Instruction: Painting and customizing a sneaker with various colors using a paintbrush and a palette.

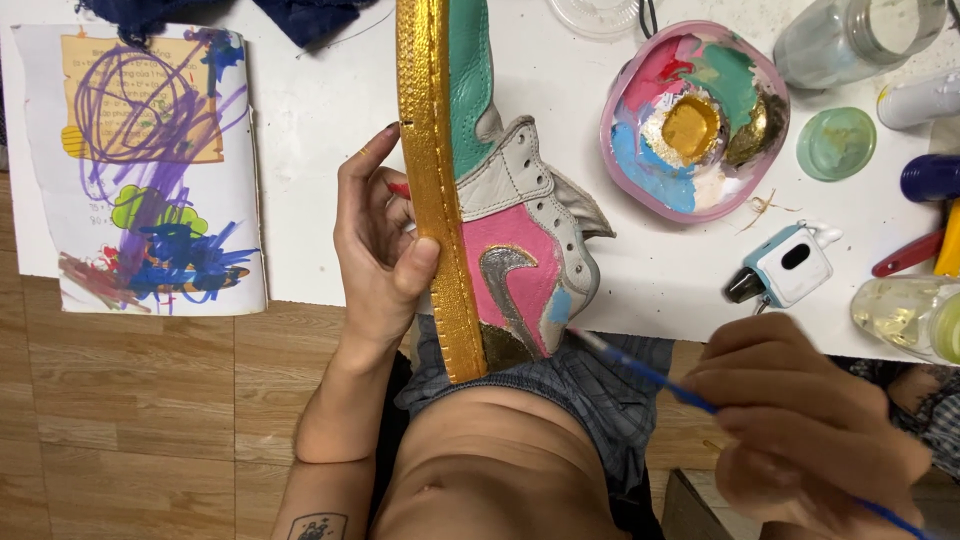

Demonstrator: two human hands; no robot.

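The step in hand looks like detail painting on one sneaker (500, 200). The left hand (375, 235) is clamped on the gold-painted sole, thumb pressed to the sole's face and fingers wrapped behind, holding the shoe on edge over the near rim of the white desk (330, 110). The right hand (800, 420), low and to the right of the sneaker, is closed around one blue-handled paintbrush (640, 368), its tip meeting the pale blue patch just below the silver swoosh on the pink side panel. By my judgement the stroke underway needs a steady shoe and a light, short touch, since pink, silver and gold areas sit right beside the blue.

Counted: one sneaker, one brush, one pink-rimmed paint palette dish (695, 120) right of the sneaker, carrying pink, green, blue, white and gold paint. Left of the sneaker lies one scribbled paper sheet (140, 170). Right of the dish sit one green lid (836, 143) and one clear jar (860, 35).
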